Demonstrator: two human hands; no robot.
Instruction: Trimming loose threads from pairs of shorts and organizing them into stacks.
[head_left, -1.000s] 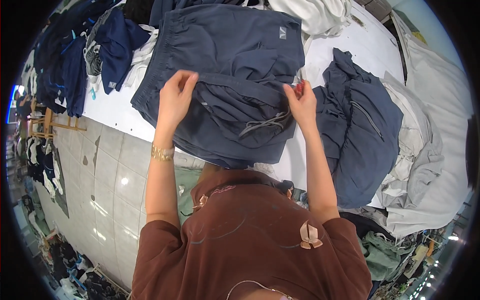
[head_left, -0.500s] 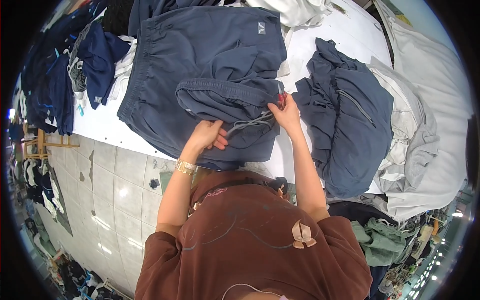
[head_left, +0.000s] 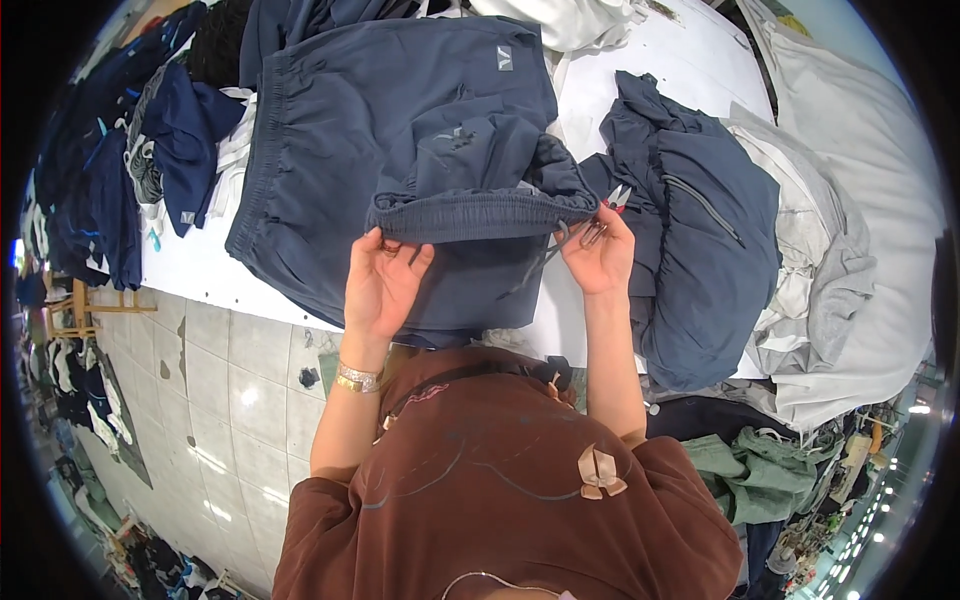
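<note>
A pair of dark blue-grey shorts (head_left: 470,217) is stretched by its gathered elastic waistband between my two hands, above a pile of similar flat shorts (head_left: 330,140). My left hand (head_left: 385,285) is closed on the left end of the waistband, thumb at its edge. At the right end, my right hand (head_left: 600,250) grips the waistband and also holds small thread snips (head_left: 617,198) with red on them, blades pointing up. A grey drawstring (head_left: 545,262) dangles from the waistband beside my right hand.
A heap of dark blue-grey shorts (head_left: 710,230) lies right on the white table (head_left: 585,95), with grey and white garments (head_left: 800,260) beyond it. Navy garments (head_left: 190,130) are piled at the left. Below the table's left edge is a tiled floor (head_left: 230,390).
Both hands now hold the waistband, which has been turned and pulled out straight toward me. My left hand has shifted left, my right hand slightly right with the snips. The drawstring now hangs down.
</note>
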